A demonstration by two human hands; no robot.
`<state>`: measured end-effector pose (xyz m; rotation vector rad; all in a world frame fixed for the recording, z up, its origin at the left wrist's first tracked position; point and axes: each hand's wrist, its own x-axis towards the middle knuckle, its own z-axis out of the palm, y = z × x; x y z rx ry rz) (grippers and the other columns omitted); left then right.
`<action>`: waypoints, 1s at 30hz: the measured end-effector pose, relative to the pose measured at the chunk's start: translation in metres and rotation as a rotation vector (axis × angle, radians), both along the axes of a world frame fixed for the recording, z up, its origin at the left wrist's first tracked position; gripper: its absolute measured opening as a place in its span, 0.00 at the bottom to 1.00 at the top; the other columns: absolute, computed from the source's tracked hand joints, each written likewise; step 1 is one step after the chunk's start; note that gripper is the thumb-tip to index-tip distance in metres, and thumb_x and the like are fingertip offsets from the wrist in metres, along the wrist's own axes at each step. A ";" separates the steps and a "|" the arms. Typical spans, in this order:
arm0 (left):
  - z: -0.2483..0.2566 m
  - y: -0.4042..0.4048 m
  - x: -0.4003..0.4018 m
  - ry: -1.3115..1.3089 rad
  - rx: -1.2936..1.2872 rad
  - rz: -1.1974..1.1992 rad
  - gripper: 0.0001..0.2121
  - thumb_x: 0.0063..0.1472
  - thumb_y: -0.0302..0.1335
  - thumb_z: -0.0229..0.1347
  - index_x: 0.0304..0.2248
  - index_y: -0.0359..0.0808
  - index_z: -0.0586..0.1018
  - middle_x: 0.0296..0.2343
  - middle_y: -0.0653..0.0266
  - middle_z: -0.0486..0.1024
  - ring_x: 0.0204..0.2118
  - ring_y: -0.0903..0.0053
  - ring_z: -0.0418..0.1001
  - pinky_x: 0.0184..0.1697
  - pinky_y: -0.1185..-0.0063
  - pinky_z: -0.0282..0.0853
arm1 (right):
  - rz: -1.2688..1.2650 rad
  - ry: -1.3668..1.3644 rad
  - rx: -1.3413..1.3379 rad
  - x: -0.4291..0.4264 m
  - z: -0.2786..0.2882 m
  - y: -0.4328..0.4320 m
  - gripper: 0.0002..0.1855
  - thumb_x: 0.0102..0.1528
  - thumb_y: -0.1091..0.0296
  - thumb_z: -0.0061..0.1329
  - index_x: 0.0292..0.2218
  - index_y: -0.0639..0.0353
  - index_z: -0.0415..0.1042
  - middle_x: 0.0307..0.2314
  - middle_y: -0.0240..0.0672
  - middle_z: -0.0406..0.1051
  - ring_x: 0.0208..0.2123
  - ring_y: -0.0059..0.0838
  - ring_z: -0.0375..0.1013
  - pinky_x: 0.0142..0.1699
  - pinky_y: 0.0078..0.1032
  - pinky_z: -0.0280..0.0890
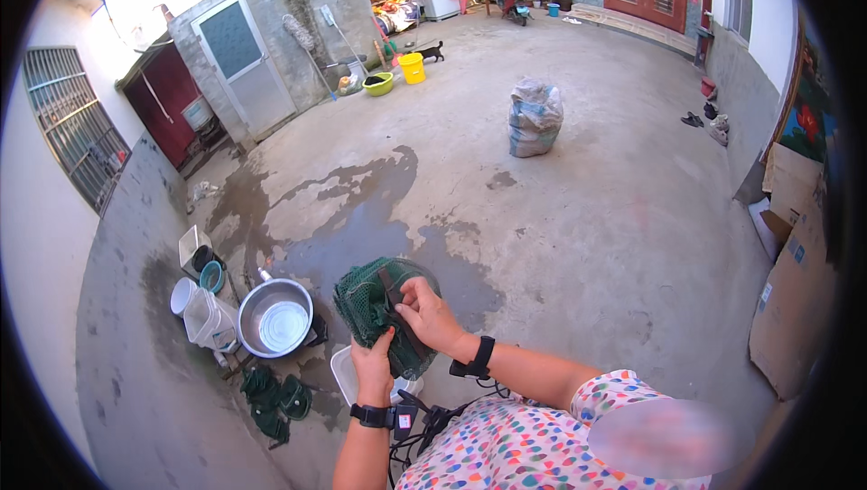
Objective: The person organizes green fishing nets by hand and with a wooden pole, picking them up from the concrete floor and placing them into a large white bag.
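A bundle of green mesh netting (357, 290), folded into a rounded shape, is held up in front of my body. My left hand (374, 362) grips its lower near edge, with the thumb on top. A dark flat strip (412, 341) runs across the netting. My right hand (433, 317) has its thumb and fingertips pinched together at this strip; what lies between the fingertips is partly hidden. Below the netting stands a white plastic basin (344, 373), mostly covered by my hands and the net. More dark green netting (263, 395) lies on the concrete to the left.
A metal basin (276, 317) stands left beside a white bucket (203, 320) and a teal basin (212, 276). Wet patches (366, 219) spread over the concrete. Ahead stands a full woven sack (535, 117). Flattened cardboard (792, 300) leans at right. Black cables (440, 422) hang at my waist.
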<state>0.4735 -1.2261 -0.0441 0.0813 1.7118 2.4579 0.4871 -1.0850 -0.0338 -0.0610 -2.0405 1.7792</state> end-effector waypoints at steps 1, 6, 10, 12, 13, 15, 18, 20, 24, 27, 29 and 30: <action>0.000 0.020 -0.010 0.063 -0.031 -0.012 0.18 0.50 0.15 0.56 0.42 0.31 0.70 0.37 0.63 0.73 0.37 0.78 0.71 0.41 0.80 0.66 | -0.065 0.045 0.130 -0.004 0.000 0.017 0.12 0.54 0.68 0.46 0.39 0.61 0.62 0.31 0.38 0.66 0.31 0.35 0.72 0.35 0.29 0.66; 0.004 0.120 -0.059 0.335 -0.374 -0.121 0.19 0.53 0.23 0.56 0.45 0.30 0.67 0.37 0.61 0.73 0.39 0.76 0.70 0.43 0.79 0.65 | -0.072 -0.003 0.218 -0.026 -0.014 0.102 0.37 0.53 0.50 0.49 0.53 0.69 0.53 0.48 0.50 0.58 0.50 0.43 0.61 0.54 0.31 0.58; 0.029 0.218 -0.061 0.700 -0.842 -0.222 0.29 0.51 0.24 0.56 0.52 0.30 0.60 0.48 0.47 0.64 0.46 0.54 0.67 0.46 0.69 0.65 | -0.083 0.080 -0.173 -0.035 -0.010 0.176 0.39 0.51 0.52 0.53 0.55 0.64 0.51 0.49 0.41 0.60 0.51 0.36 0.60 0.55 0.32 0.56; 0.033 0.260 -0.062 0.951 -0.847 -0.337 0.38 0.50 0.21 0.55 0.58 0.29 0.48 0.54 0.43 0.55 0.53 0.49 0.58 0.49 0.67 0.62 | -0.016 0.110 -0.675 -0.034 0.006 0.218 0.32 0.50 0.68 0.56 0.53 0.58 0.56 0.44 0.32 0.65 0.45 0.24 0.64 0.50 0.25 0.61; 0.040 0.278 -0.059 0.836 -0.811 -0.463 0.39 0.49 0.23 0.56 0.57 0.25 0.46 0.53 0.42 0.55 0.54 0.51 0.57 0.52 0.67 0.57 | 0.003 0.135 -0.804 -0.034 0.009 0.240 0.26 0.51 0.69 0.54 0.50 0.58 0.60 0.41 0.31 0.68 0.42 0.22 0.67 0.47 0.22 0.63; 0.040 0.313 -0.061 0.975 -0.836 -0.492 0.41 0.49 0.25 0.57 0.57 0.24 0.45 0.53 0.41 0.56 0.54 0.54 0.58 0.54 0.66 0.53 | -0.019 0.196 -0.958 -0.031 0.007 0.274 0.21 0.52 0.71 0.53 0.46 0.58 0.64 0.38 0.30 0.69 0.40 0.21 0.69 0.45 0.21 0.65; 0.033 0.364 -0.075 0.976 -0.853 -0.664 0.39 0.50 0.26 0.56 0.57 0.25 0.48 0.51 0.42 0.59 0.52 0.54 0.60 0.53 0.67 0.54 | -0.143 0.201 -1.056 -0.025 0.000 0.321 0.16 0.52 0.69 0.53 0.42 0.59 0.67 0.35 0.28 0.70 0.37 0.19 0.70 0.42 0.21 0.66; 0.024 0.394 -0.088 1.038 -0.822 -0.727 0.37 0.50 0.25 0.55 0.56 0.26 0.49 0.50 0.43 0.60 0.50 0.53 0.61 0.52 0.67 0.56 | -0.226 0.221 -1.053 -0.029 -0.016 0.350 0.15 0.52 0.69 0.54 0.41 0.58 0.67 0.34 0.27 0.70 0.36 0.19 0.69 0.41 0.20 0.66; 0.015 0.445 -0.121 1.061 -0.709 -0.902 0.33 0.50 0.24 0.54 0.55 0.26 0.54 0.50 0.44 0.61 0.52 0.54 0.60 0.54 0.68 0.55 | -0.336 0.262 -1.081 -0.050 -0.032 0.399 0.12 0.52 0.69 0.53 0.39 0.56 0.69 0.32 0.26 0.70 0.34 0.18 0.70 0.38 0.20 0.67; 0.015 0.481 -0.153 0.903 -0.579 -1.013 0.32 0.51 0.25 0.54 0.55 0.31 0.56 0.48 0.45 0.64 0.51 0.56 0.64 0.53 0.72 0.59 | -0.434 0.235 -1.065 -0.077 -0.041 0.435 0.12 0.52 0.69 0.53 0.39 0.56 0.69 0.31 0.26 0.70 0.33 0.18 0.70 0.38 0.20 0.67; 0.023 0.515 -0.172 0.869 -0.493 -1.079 0.31 0.52 0.25 0.54 0.55 0.32 0.57 0.47 0.45 0.65 0.51 0.58 0.64 0.52 0.73 0.60 | -0.503 0.219 -1.123 -0.088 -0.039 0.470 0.08 0.52 0.71 0.52 0.36 0.59 0.70 0.29 0.28 0.71 0.31 0.20 0.71 0.37 0.21 0.67; 0.026 0.530 -0.183 0.831 -0.510 -1.129 0.31 0.52 0.25 0.54 0.55 0.32 0.57 0.48 0.46 0.65 0.52 0.58 0.64 0.52 0.74 0.60 | -0.542 0.188 -1.128 -0.093 -0.041 0.485 0.07 0.52 0.71 0.52 0.34 0.59 0.71 0.28 0.28 0.71 0.29 0.21 0.71 0.37 0.21 0.68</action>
